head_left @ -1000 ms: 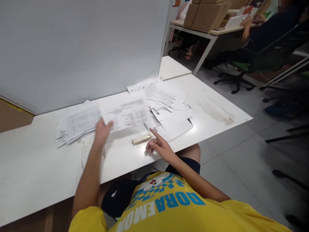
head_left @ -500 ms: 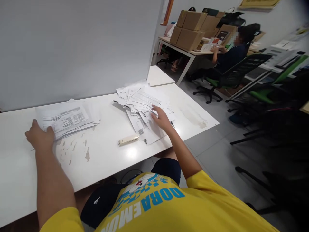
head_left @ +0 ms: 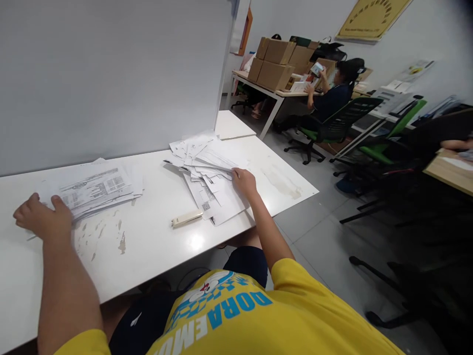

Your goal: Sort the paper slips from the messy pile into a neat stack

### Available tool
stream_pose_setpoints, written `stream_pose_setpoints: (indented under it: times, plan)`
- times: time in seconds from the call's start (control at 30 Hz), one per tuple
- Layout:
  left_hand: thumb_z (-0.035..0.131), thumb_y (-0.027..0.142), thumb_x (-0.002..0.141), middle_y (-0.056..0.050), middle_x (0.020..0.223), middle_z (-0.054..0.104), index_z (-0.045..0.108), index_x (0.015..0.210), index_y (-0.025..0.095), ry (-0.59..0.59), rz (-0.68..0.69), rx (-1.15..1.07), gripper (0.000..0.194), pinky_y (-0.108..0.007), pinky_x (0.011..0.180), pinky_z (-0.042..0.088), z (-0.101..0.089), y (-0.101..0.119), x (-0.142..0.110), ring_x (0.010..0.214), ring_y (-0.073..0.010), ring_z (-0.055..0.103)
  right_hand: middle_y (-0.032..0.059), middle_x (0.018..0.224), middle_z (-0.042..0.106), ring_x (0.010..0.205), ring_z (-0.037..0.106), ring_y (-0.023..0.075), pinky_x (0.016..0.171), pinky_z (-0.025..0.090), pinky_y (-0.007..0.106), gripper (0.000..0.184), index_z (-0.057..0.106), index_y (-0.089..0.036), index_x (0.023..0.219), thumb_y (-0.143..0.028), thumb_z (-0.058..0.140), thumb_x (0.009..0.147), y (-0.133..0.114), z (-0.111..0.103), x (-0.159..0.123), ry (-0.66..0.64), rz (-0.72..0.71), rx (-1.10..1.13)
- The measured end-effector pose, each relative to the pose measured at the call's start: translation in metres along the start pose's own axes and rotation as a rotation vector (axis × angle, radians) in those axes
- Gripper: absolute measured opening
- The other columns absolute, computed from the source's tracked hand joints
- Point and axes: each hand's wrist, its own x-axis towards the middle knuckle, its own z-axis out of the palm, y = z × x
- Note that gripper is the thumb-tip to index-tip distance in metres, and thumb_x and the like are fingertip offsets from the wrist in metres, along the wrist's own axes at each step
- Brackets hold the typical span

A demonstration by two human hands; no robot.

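Two paper groups, head view. Left hand (head_left: 44,217): fingers spread open, thumb at the near-left edge of the neater paper stack (head_left: 99,187), which extends rightward from the fingertips. Right hand (head_left: 244,183): fingers closed on the edge of the loose papers (head_left: 207,165), fanned out leftward of them. Stapler-like object (head_left: 186,218) (cream, untouched) on the white table (head_left: 148,246), between both hands' fingers.
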Motion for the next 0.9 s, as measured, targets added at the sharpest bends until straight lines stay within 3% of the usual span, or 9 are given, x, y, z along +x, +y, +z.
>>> stream_pose_setpoints:
  times: [0.2,0.33,0.43,0.6,0.9]
  plan:
    - [0.045,0.041,0.087,-0.023,0.134,0.056,0.055,0.132,0.008,-0.018,0.119,-0.001,0.056,-0.060,0.109,0.030,-0.003,0.017,-0.011,0.135,-0.0395,0.039,0.0098,0.102,0.076,0.093,0.067,0.0252,0.083,0.048,0.034,0.038,0.070,-0.018,0.114,-0.030,0.038,0.097,0.007,0.004,-0.011,0.112,0.083,0.233]
    - [0.044,0.038,0.087,-0.022,0.126,0.059,0.059,0.124,0.008,-0.041,0.174,-0.013,0.050,-0.059,0.108,0.031,0.001,0.025,-0.014,0.132,-0.0380,0.042,0.0095,0.102,0.075,0.093,0.067,0.0254,0.086,0.049,0.037,0.042,0.067,-0.018,0.120,-0.031,0.035,0.097,-0.001,0.006,-0.003,0.168,0.091,0.358]
    - [0.046,0.034,0.085,-0.020,0.125,0.060,0.057,0.124,0.009,-0.046,0.206,-0.047,0.047,-0.059,0.107,0.032,0.002,0.030,-0.017,0.127,-0.0367,0.045,0.0104,0.119,0.072,0.109,0.065,0.0255,0.098,0.047,0.039,0.043,0.063,-0.017,0.128,-0.025,0.037,0.095,-0.012,0.010,0.013,0.083,0.022,0.379]
    - [0.049,0.031,0.084,-0.018,0.126,0.060,0.052,0.129,0.008,-0.053,0.207,-0.095,0.051,-0.060,0.106,0.033,-0.002,0.033,-0.019,0.125,-0.0368,0.046,0.0147,0.139,0.060,0.126,0.057,0.0290,0.107,0.043,0.042,0.052,0.056,-0.014,0.137,-0.032,0.057,0.088,-0.015,0.015,0.028,-0.088,-0.047,0.325]
    - [0.047,0.030,0.084,-0.016,0.119,0.066,0.060,0.120,0.014,-0.030,0.250,-0.070,0.041,-0.059,0.102,0.041,0.012,0.020,-0.010,0.116,-0.0355,0.054,0.0072,0.111,0.074,0.100,0.067,0.0248,0.090,0.050,0.036,0.030,0.066,-0.022,0.119,-0.026,0.054,0.092,0.009,0.010,0.024,-0.074,-0.174,0.202]
